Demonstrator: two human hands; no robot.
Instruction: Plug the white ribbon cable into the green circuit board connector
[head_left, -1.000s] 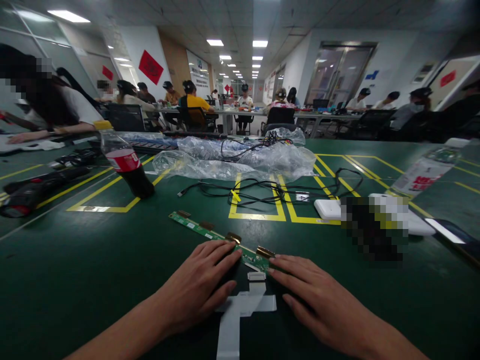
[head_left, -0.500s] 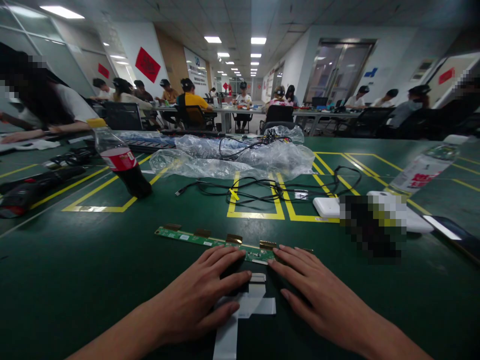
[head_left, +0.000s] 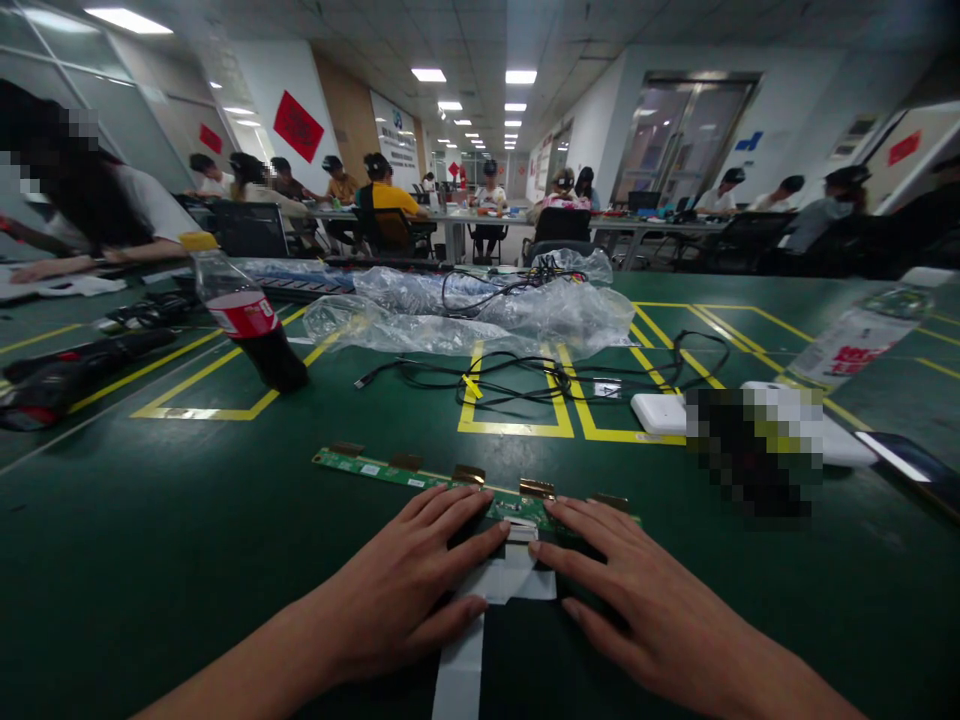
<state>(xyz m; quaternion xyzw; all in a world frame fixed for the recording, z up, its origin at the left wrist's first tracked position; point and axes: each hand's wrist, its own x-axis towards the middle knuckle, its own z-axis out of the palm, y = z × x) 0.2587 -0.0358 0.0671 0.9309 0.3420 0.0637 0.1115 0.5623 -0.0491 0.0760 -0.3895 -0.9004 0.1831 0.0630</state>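
Observation:
A long, narrow green circuit board [head_left: 390,473] with copper-coloured tabs lies across the table. My left hand [head_left: 420,560] rests from the left, fingers stretched out. Some of its fingertips lie on the board, and its index fingertip is at the end of a white flat ribbon cable [head_left: 459,672]. On the other side my right hand [head_left: 630,575] has its fingers spread, some on the board, with the index fingertip beside the cable's end. That end meets the board's near edge; whether it sits inside the connector I cannot tell. The cable runs folded toward me between both hands.
Beyond the board lie black cables [head_left: 487,380] and clear plastic wrap [head_left: 480,320]. A cola bottle [head_left: 255,325] stands left, near a black tool [head_left: 67,385]. At right are a white case [head_left: 658,412], a water bottle [head_left: 855,335] and a phone [head_left: 911,465]. A person sits at far left.
The ribbon cable's end has moved forward, from short of the board to its near edge. My right index finger has come closer to the cable.

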